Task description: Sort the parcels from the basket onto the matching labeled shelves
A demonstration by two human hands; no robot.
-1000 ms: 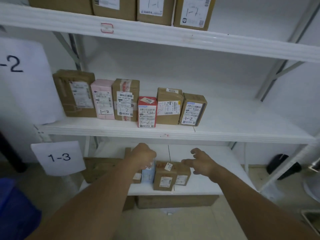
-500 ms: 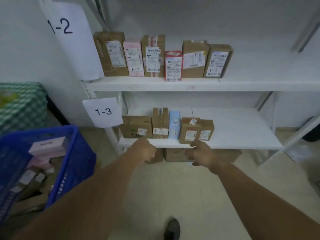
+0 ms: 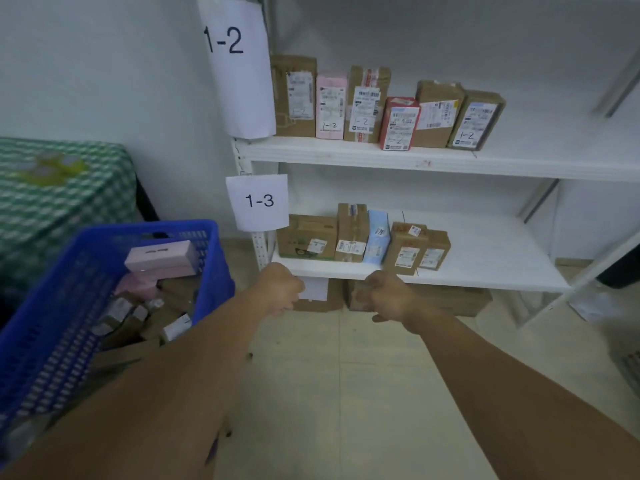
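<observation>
A blue plastic basket (image 3: 207, 237) at the lower left holds several parcels, with a pink box (image 3: 161, 254) on top. The shelf labeled 1-3 (image 3: 259, 200) carries a row of brown boxes and a light blue parcel (image 3: 377, 240). Above it, the shelf labeled 1-2 (image 3: 223, 41) holds several parcels, among them a pink one (image 3: 330, 107) and a red one (image 3: 398, 123). My left hand (image 3: 280, 292) is curled into a fist in front of the lower shelf edge and holds nothing. My right hand (image 3: 388, 297) hangs beside it with loosely curled fingers, empty.
Brown cartons (image 3: 450, 301) lie on the floor under the lowest shelf. A green checked cloth (image 3: 59, 188) covers something at the left behind the basket. Pale tiled floor (image 3: 346, 375) lies between me and the white shelf frame (image 3: 519, 168).
Both hands have pulled back from the 1-3 shelf parcels toward me. The view has swung down and left, bringing the blue basket into sight.
</observation>
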